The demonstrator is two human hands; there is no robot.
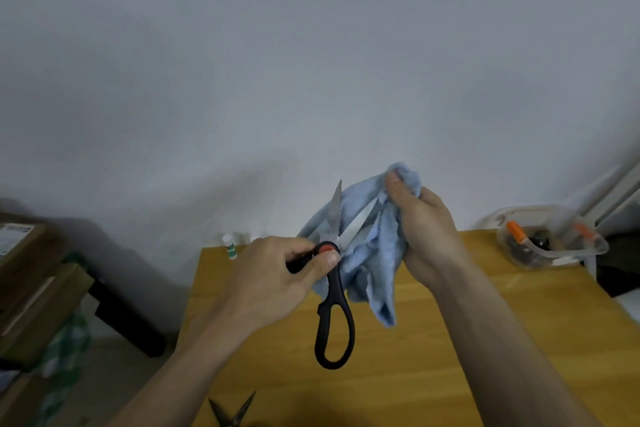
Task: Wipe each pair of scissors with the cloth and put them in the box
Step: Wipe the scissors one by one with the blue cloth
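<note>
Frame centre: left hand (277,274) gripping black scissors (334,302), blades spread, above bench (433,357); right hand (422,229) clutching blue cloth (367,253) behind blades. Clear box (550,243) sitting at bench's right edge; second scissors (232,412) lying at lower edge.

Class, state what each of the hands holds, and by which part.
Left hand grips the open scissors at the pivot and one handle; right hand clutches the bunched cloth.

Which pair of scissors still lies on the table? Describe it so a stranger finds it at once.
Start at the wooden table and follow its near left edge to the bottom of the picture. There lie the small dark scissors, blades spread open. Unlike the black-handled scissors held up in the left hand, nothing touches this pair.
</note>
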